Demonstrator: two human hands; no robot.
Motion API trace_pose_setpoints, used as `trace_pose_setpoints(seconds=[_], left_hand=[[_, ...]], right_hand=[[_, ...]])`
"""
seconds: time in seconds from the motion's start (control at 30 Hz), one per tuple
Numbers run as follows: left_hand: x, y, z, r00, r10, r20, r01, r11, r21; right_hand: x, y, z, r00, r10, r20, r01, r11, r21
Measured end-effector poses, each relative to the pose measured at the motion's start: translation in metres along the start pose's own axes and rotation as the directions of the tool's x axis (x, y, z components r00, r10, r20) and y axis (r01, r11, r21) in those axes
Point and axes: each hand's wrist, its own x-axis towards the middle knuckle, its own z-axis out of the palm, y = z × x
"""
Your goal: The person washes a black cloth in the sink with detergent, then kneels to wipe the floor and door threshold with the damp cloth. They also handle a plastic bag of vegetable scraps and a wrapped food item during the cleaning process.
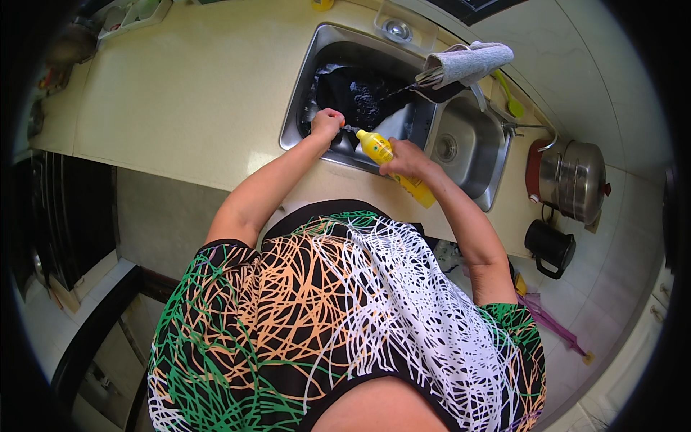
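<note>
My right hand (405, 159) grips a yellow plastic squeeze bottle (378, 148) that bears writing, tilted with its neck over the near edge of the large sink basin (303, 116). Clear liquid shows at the bottle's mouth. To the left of it, my left hand (327, 124) is closed around a small orange thing, perhaps a cap. Dark cloth (340, 94) lies wet in the basin with some suds. A thin stream of water (397, 92) runs in from under a grey towel (475, 59) that covers what looks like the faucet.
The smaller basin (469, 146) adjoins on the right. Beyond it stand a steel pot (575, 178) and a black pitcher (550, 245). A lime-green spoon (510, 97) and a clear plastic tray (424, 40) sit behind the sinks. The pale countertop (189, 92) stretches left.
</note>
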Motion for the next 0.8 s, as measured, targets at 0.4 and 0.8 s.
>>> trace_pose_setpoints(seconds=[0.4,0.8], left_hand=[[0.007,-0.015,-0.011,0.996,-0.006,0.094,0.002,0.999,0.049],[0.01,-0.026,-0.006,0.97,-0.14,0.197,0.132,0.99,0.05]], right_hand=[[-0.004,0.021,0.005,0.972,0.074,0.221,-0.155,0.915,0.372],[-0.058,-0.027,-0.026,0.907,0.188,0.376,-0.406,0.62,0.671]])
